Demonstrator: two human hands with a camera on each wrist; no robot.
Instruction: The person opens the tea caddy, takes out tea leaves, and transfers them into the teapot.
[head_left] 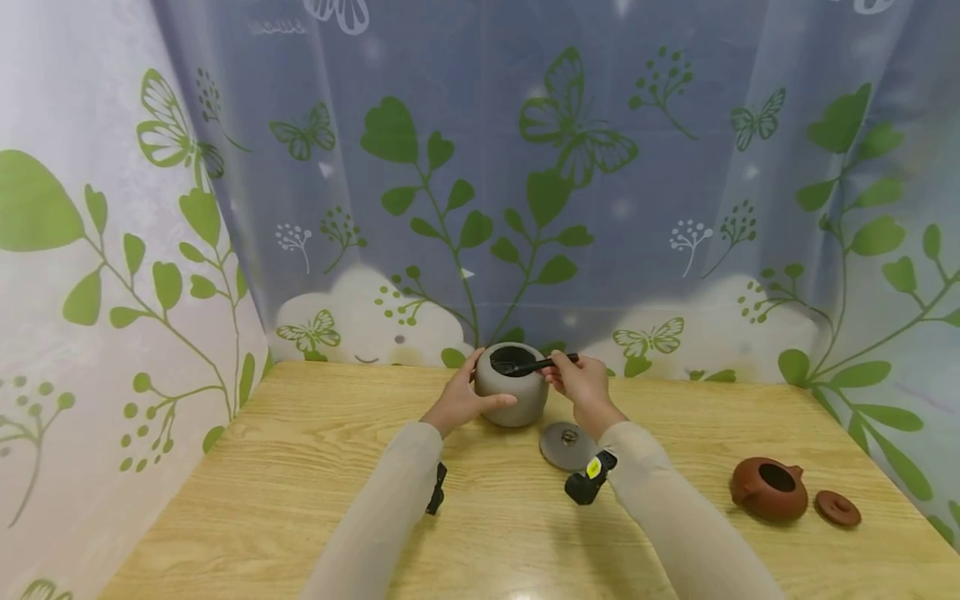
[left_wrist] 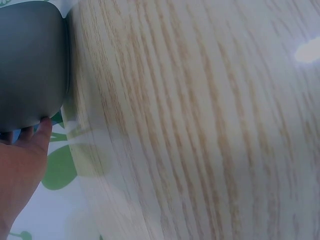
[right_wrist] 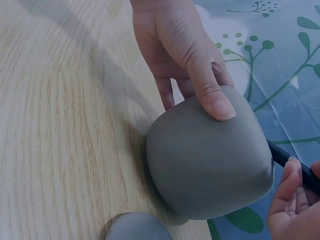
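A round grey jar (head_left: 512, 404) stands uncovered near the table's back edge, its dark mouth tipped toward the head camera's view. My left hand (head_left: 465, 398) grips its left side, the thumb across the front; in the right wrist view that thumb lies on the jar wall (right_wrist: 210, 155). My right hand (head_left: 585, 385) pinches the handle of a slim black scoop (head_left: 536, 365), whose far end is inside the mouth. What the scoop's tip touches is hidden. The jar's grey lid (head_left: 566, 446), with a small metal-looking knob, lies on the table below my right hand.
A reddish-brown clay teapot (head_left: 757, 492) sits uncovered at the right of the wooden table (head_left: 300, 483). Beside it lies its small round lid (head_left: 837, 508). A curtain (head_left: 480, 250) printed with leaves and butterflies hangs directly behind the jar.
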